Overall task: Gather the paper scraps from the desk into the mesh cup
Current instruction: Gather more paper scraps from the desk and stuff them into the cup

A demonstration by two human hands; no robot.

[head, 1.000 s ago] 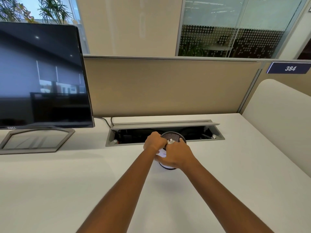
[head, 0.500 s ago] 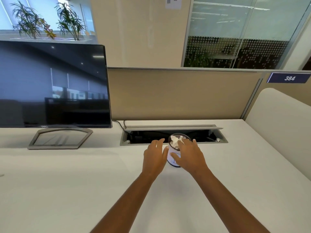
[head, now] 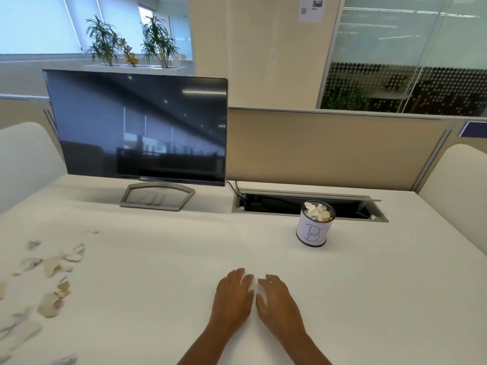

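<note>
Both hands off mesh cup now: left hand, right hand open, empty over bench. Scraps remain at left.

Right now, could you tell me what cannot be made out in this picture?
Head view only.
Scraps: blurred and cut off by the left edge; no count possible.
Cup: its paper label hides how deep the fill goes.
Cable box: interior too dark.

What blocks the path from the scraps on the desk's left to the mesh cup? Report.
Nothing visible does: only bare desk lies between the paper scraps and the mesh cup. The monitor stand sits farther back, off that line.
</note>
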